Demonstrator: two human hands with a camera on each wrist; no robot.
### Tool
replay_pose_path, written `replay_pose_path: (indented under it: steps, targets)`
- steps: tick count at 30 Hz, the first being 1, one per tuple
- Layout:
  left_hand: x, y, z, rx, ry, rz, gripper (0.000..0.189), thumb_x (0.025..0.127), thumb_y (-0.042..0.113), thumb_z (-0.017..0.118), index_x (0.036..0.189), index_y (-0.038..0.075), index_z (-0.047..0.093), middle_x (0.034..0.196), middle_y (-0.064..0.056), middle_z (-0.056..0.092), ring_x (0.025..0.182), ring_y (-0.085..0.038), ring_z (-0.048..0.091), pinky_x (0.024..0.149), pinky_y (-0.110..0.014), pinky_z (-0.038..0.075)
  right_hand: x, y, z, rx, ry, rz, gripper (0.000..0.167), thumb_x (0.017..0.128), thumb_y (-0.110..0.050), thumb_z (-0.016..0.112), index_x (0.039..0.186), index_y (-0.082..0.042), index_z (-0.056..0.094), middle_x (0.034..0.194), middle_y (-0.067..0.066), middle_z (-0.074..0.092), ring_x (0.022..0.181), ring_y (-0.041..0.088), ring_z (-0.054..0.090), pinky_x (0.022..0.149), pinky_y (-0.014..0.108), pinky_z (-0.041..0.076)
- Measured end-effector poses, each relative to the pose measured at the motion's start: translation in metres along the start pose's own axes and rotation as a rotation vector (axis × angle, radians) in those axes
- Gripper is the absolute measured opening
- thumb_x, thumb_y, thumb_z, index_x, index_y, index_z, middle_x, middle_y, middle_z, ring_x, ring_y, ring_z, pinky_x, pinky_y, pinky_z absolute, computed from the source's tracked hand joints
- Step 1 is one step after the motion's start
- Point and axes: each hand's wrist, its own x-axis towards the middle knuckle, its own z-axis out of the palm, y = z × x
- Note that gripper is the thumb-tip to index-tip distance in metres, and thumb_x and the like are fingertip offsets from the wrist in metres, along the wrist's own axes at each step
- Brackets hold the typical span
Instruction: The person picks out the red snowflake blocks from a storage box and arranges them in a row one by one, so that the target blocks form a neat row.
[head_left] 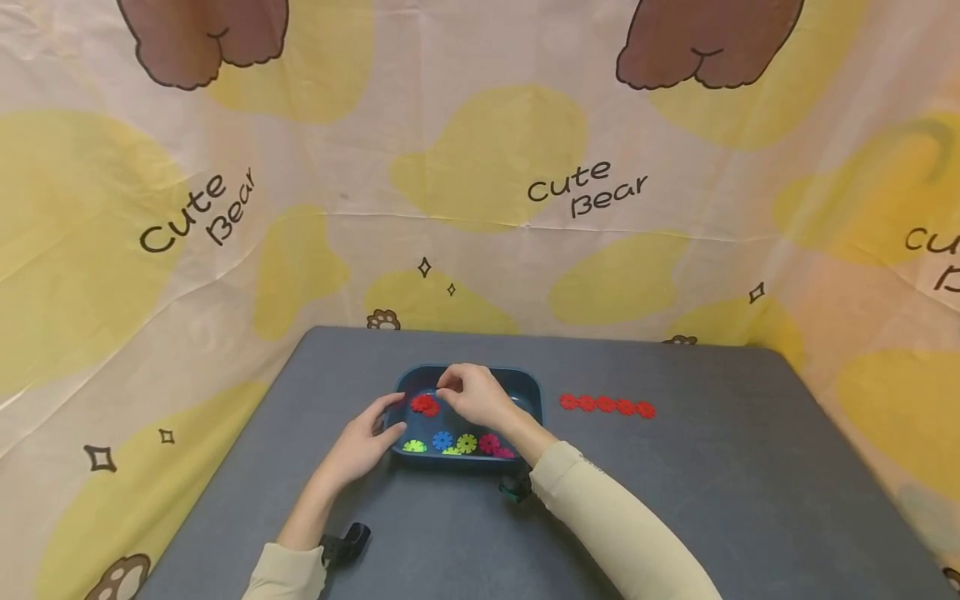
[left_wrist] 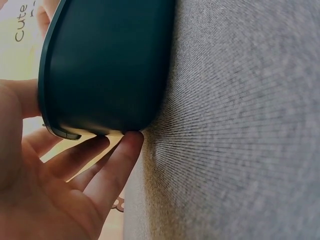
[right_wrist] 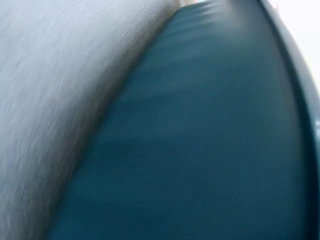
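A dark teal tray (head_left: pixel 465 463) stands on the table with several flower-shaped plastic discs inside. Red discs (head_left: pixel 425 405) lie at its left, between the two hands. Along the near wall are green discs (head_left: pixel 415 447), a blue disc (head_left: pixel 442 440), a yellow disc (head_left: pixel 467 443) and magenta discs (head_left: pixel 490 443). My left hand (head_left: pixel 364 443) holds the tray's left end; in the left wrist view its fingers (left_wrist: pixel 112 172) press the outer wall. Over the tray, my right hand (head_left: pixel 472 395) has bent fingers, thumb near index; I cannot tell whether a disc is between them.
A row of several red discs (head_left: pixel 607 405) lies on the grey table (head_left: pixel 720 467), right of the tray. Patterned cloth (head_left: pixel 480 183) hangs behind and at both sides. Dark wrist gear (head_left: pixel 348 543) sits by the left cuff. The right wrist view shows the tray's blurred outer wall (right_wrist: pixel 200 130).
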Motion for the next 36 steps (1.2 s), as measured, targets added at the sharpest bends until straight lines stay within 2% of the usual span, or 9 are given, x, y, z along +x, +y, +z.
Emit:
replay_pose_path:
  steps: [9, 18, 26, 36]
  targets:
    - [0.001, 0.000, 0.001, -0.003, -0.006, 0.012, 0.054, 0.102, 0.020, 0.062, 0.152, 0.014, 0.044, 0.155, -0.016, 0.044, 0.145, -0.038, 0.038, 0.114, -0.058, 0.035, 0.007, -0.006, 0.010, -0.009, -0.035, 0.024, 0.012, 0.101, -0.022, 0.066, 0.108, -0.014, 0.072, 0.096, -0.005, 0.068, 0.086, 0.011, 0.062, 0.076, 0.031, 0.055]
    - [0.001, -0.003, 0.001, -0.004, 0.014, 0.027, 0.053, 0.101, 0.018, 0.063, 0.151, 0.013, 0.046, 0.154, -0.016, 0.046, 0.145, -0.036, 0.040, 0.114, -0.056, 0.036, 0.021, 0.000, 0.028, -0.068, -0.081, 0.039, 0.011, 0.098, -0.021, 0.069, 0.106, -0.014, 0.072, 0.092, -0.006, 0.066, 0.078, 0.009, 0.060, 0.068, 0.029, 0.052]
    - [-0.002, -0.001, -0.001, -0.006, 0.008, 0.036, 0.053, 0.102, 0.019, 0.062, 0.151, 0.011, 0.045, 0.154, -0.017, 0.046, 0.144, -0.038, 0.040, 0.113, -0.057, 0.036, 0.029, 0.005, 0.038, -0.170, -0.084, 0.039, 0.014, 0.097, -0.021, 0.070, 0.109, -0.015, 0.073, 0.103, -0.002, 0.066, 0.092, 0.013, 0.063, 0.083, 0.035, 0.055]
    - [-0.002, -0.001, -0.002, -0.014, 0.009, 0.037, 0.052, 0.102, 0.020, 0.062, 0.151, 0.014, 0.046, 0.155, -0.018, 0.044, 0.144, -0.038, 0.040, 0.113, -0.057, 0.036, 0.029, 0.008, 0.044, -0.224, -0.168, -0.008, 0.021, 0.097, -0.021, 0.070, 0.117, -0.016, 0.074, 0.107, -0.003, 0.070, 0.096, 0.014, 0.061, 0.093, 0.035, 0.053]
